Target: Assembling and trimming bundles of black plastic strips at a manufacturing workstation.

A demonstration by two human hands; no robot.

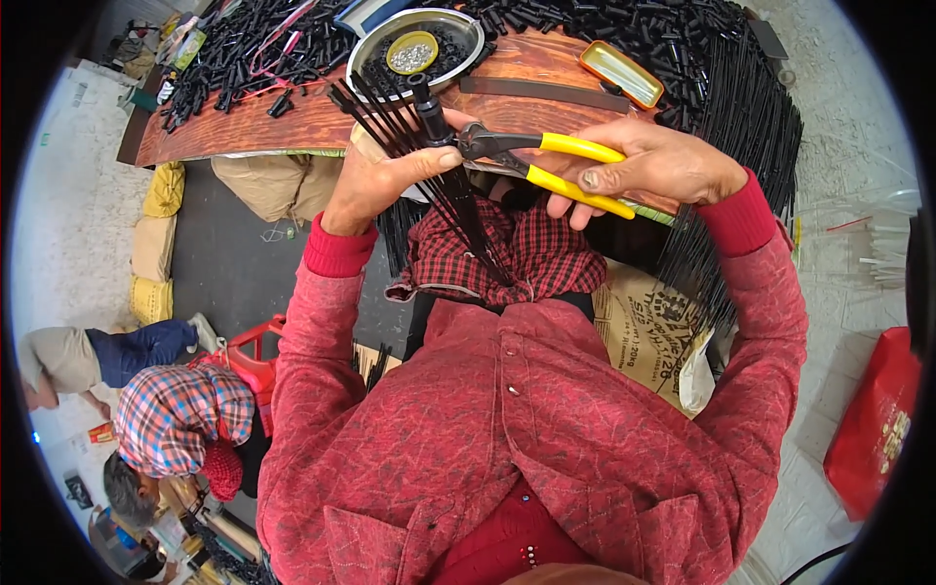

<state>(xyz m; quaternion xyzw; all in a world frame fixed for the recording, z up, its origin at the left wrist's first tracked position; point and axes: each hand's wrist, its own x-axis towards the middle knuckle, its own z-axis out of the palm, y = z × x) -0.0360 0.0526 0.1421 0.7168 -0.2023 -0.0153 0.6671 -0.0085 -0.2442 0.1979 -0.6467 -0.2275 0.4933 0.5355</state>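
My left hand (380, 185) is closed around a bundle of thin black rods (466, 214), which look like umbrella ribs and slant down toward my lap. A black cylindrical fitting (430, 115) stands up among them above my left thumb. In my right hand (668, 161) is a pair of pliers (580, 147) with yellow handles, its grips slightly spread. The dark jaws reach the fitting beside my left fingertips; whether they bite on anything is too small to tell. A red-and-black checked cloth (546, 249) lies over my lap under the rods.
Ahead is a wooden tabletop (322, 127) with a metal tray (475, 57), a yellow bowl (426, 45) of small silvery bits, and an orange-rimmed box (624, 73). Heaped black parts (585, 19) cover its back. Long black rods (731, 146) hang at right. Another person (185, 409) bends at left.
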